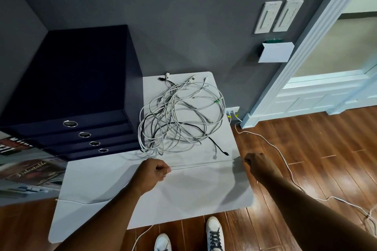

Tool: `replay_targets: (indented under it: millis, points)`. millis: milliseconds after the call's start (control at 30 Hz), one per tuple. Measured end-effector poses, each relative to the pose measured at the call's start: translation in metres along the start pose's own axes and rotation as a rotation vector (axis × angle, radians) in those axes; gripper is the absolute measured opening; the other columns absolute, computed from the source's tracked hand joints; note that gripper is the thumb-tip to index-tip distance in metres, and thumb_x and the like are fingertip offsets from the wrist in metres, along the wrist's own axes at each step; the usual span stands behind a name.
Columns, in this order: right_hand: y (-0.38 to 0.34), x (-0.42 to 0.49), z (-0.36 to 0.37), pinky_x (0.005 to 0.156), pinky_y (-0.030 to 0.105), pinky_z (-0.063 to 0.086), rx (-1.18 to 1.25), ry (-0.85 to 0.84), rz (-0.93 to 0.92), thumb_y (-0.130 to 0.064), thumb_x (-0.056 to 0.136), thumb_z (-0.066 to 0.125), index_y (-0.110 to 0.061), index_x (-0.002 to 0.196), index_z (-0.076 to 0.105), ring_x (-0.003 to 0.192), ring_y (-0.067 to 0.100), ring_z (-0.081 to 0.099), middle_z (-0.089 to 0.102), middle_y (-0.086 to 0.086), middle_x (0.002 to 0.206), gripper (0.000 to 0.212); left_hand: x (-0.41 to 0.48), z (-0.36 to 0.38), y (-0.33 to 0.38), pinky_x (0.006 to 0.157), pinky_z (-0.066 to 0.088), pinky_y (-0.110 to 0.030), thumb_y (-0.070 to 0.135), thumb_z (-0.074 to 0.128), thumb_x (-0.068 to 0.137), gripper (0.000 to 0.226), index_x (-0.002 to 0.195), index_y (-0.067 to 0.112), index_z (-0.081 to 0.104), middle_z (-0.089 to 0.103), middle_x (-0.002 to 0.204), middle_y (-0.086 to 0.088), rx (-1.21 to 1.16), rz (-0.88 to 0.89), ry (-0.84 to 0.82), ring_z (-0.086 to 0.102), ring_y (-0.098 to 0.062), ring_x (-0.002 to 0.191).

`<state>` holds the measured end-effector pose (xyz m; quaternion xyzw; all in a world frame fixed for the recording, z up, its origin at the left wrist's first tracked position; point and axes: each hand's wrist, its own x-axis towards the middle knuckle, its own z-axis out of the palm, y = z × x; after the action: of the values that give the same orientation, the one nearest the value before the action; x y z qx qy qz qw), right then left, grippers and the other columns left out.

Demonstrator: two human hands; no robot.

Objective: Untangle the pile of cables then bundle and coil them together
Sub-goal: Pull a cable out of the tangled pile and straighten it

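A tangled pile of white, grey and black cables (pixel 181 116) lies on the far half of a white table (pixel 106 177). One white cable (pixel 204 164) is stretched taut and level between my hands, just in front of the pile. My left hand (pixel 152 173) grips its left end in a closed fist. My right hand (pixel 258 163) pinches its right end just past the table's right edge. The cable's loose tail (pixel 140 237) hangs off the near edge.
A dark blue drawer cabinet (pixel 81 96) stands left of the pile against the grey wall. Magazines (pixel 26 169) lie at the far left. Another white cable (pixel 285 161) trails over the wooden floor from a wall socket (pixel 232 111). My white shoes (pixel 214 232) stand below the table.
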<state>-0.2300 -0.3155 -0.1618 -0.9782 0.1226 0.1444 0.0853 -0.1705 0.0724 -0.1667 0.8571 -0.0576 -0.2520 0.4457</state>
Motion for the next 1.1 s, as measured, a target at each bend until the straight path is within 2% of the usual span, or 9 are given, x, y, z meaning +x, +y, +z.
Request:
replay_targets:
  millis: [100, 233, 333, 400, 467, 567, 667, 800, 1100]
  points:
    - [-0.001, 0.003, 0.004, 0.052, 0.016, 0.034, 0.029, -0.009, 0.051, -0.013, 0.097, 0.054, -0.018, 0.103, 0.072, 0.070, 0.011, 0.057, 0.062, -0.004, 0.085, 0.020, 0.001, -0.001, 0.003, 0.075, 0.061, -0.030, 0.016, 0.073, 0.090, 0.011, 0.081, 0.021, 0.077, 0.074, 0.076, 0.001, -0.017, -0.015, 0.002, 0.073, -0.017, 0.075]
    - [-0.016, 0.000, 0.005, 0.075, 0.025, 0.053, 0.260, -0.051, 0.166, 0.004, 0.090, 0.054, -0.014, 0.119, 0.065, 0.095, 0.020, 0.062, 0.064, 0.006, 0.112, 0.037, 0.001, -0.001, 0.010, 0.071, 0.059, -0.025, 0.014, 0.075, 0.088, 0.010, 0.081, 0.020, 0.078, 0.076, 0.076, 0.002, -0.010, -0.020, 0.003, 0.073, -0.015, 0.072]
    - [-0.036, -0.013, -0.005, 0.084, 0.040, 0.055, 0.428, 0.273, 0.132, 0.013, 0.080, 0.049, -0.014, 0.114, 0.065, 0.104, 0.029, 0.057, 0.061, 0.007, 0.116, 0.046, 0.000, 0.000, 0.013, 0.069, 0.057, -0.023, 0.016, 0.075, 0.087, 0.013, 0.079, 0.025, 0.077, 0.075, 0.075, 0.007, 0.036, -0.010, 0.003, 0.071, -0.012, 0.069]
    - [-0.053, -0.019, -0.012, 0.079, 0.042, 0.051, 0.453, 0.526, 0.014, 0.014, 0.073, 0.050, -0.011, 0.103, 0.065, 0.096, 0.032, 0.056, 0.060, 0.010, 0.105, 0.042, -0.002, 0.003, 0.013, 0.073, 0.058, -0.028, 0.021, 0.075, 0.087, 0.008, 0.081, 0.026, 0.077, 0.075, 0.077, 0.011, 0.066, 0.015, 0.004, 0.070, -0.008, 0.072]
    - [-0.077, -0.023, -0.019, 0.078, 0.039, 0.049, 0.466, 0.603, -0.141, 0.011, 0.073, 0.052, -0.012, 0.098, 0.066, 0.092, 0.028, 0.057, 0.059, 0.007, 0.098, 0.037, -0.003, 0.008, 0.016, 0.077, 0.057, -0.028, 0.025, 0.074, 0.087, 0.006, 0.083, 0.028, 0.077, 0.074, 0.078, 0.014, 0.113, 0.055, 0.010, 0.068, -0.003, 0.076]
    - [-0.126, -0.030, -0.020, 0.082, 0.032, 0.047, 0.455, 0.457, -0.455, 0.002, 0.080, 0.051, -0.013, 0.098, 0.067, 0.091, 0.021, 0.057, 0.060, 0.003, 0.096, 0.028, -0.008, 0.013, 0.022, 0.079, 0.056, -0.030, 0.031, 0.073, 0.089, 0.007, 0.091, 0.026, 0.077, 0.075, 0.084, 0.011, 0.180, 0.112, 0.049, 0.068, -0.005, 0.080]
    - [-0.166, -0.032, 0.004, 0.081, 0.037, 0.048, 0.249, 0.195, -0.657, -0.016, 0.086, 0.043, -0.014, 0.110, 0.065, 0.092, 0.026, 0.056, 0.061, 0.005, 0.101, 0.032, -0.012, 0.016, 0.026, 0.081, 0.055, -0.027, 0.034, 0.072, 0.089, 0.017, 0.102, 0.025, 0.077, 0.076, 0.094, 0.009, 0.203, 0.130, 0.119, 0.069, -0.007, 0.086]
    - [-0.180, -0.034, 0.025, 0.090, 0.031, 0.047, 0.270, -0.054, -0.534, -0.017, 0.095, 0.043, -0.030, 0.127, 0.062, 0.107, 0.025, 0.061, 0.064, 0.002, 0.117, 0.040, -0.019, 0.008, 0.022, 0.079, 0.054, -0.026, 0.031, 0.072, 0.089, 0.008, 0.093, 0.026, 0.077, 0.075, 0.088, 0.012, 0.215, 0.148, 0.139, 0.066, -0.005, 0.082]
    - [-0.158, -0.024, 0.014, 0.091, 0.031, 0.049, 0.229, -0.078, -0.526, -0.024, 0.099, 0.045, -0.022, 0.119, 0.067, 0.106, 0.023, 0.064, 0.069, 0.001, 0.116, 0.029, -0.040, -0.027, -0.015, 0.081, 0.055, -0.026, 0.036, 0.068, 0.093, 0.020, 0.102, 0.020, 0.077, 0.075, 0.096, 0.010, 0.248, 0.198, 0.147, 0.066, -0.003, 0.086]
